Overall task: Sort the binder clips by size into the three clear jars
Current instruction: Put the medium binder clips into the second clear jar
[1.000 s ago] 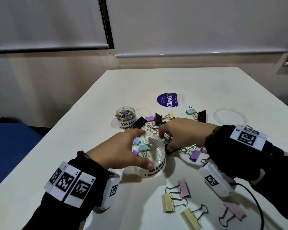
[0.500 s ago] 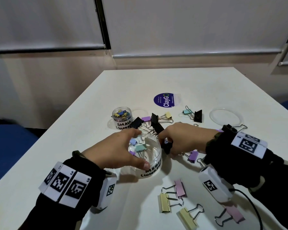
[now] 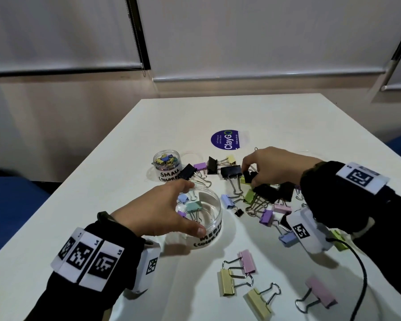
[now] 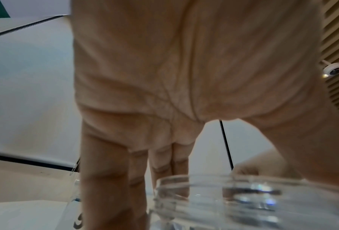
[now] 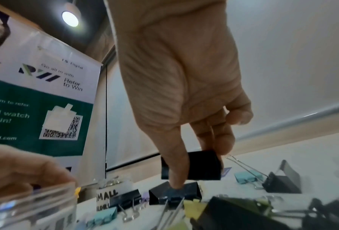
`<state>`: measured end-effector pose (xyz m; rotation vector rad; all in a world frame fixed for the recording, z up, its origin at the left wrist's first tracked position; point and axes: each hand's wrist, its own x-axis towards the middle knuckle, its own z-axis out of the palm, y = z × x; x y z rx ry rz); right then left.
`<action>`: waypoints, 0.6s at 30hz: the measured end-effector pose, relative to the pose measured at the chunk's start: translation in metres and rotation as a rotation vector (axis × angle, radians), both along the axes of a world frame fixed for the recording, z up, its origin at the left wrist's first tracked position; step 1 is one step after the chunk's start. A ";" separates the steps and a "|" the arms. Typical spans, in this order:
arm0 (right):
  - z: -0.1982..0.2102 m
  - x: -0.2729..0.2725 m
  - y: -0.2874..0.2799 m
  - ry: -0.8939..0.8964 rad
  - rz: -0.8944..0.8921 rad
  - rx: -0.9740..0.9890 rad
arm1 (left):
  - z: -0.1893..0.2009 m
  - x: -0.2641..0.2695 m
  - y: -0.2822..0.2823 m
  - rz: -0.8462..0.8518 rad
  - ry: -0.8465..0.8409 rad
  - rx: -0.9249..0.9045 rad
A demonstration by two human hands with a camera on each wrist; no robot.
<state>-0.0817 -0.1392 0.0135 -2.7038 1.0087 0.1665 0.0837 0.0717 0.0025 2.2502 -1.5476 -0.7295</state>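
Right hand (image 3: 276,165) pinching a boxy black clip (image 5: 192,165), shiny metal, lifted off the pile. Left hand (image 3: 158,209) wrapped round the clear round plastic jar (image 3: 212,218).

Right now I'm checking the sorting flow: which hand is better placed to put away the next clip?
The right hand: it already pinches a black binder clip lifted off the pile. The left hand is busy gripping the medium jar by its rim.
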 end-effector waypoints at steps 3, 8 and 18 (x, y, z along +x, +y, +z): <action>0.000 0.006 0.013 0.019 0.065 -0.154 | 0.000 0.000 0.000 0.000 -0.008 0.002; -0.004 0.026 0.041 0.027 0.273 -0.046 | 0.000 0.000 -0.001 0.000 -0.013 0.003; -0.015 0.037 0.046 -0.027 0.254 -0.102 | -0.003 0.001 0.001 0.000 0.008 -0.019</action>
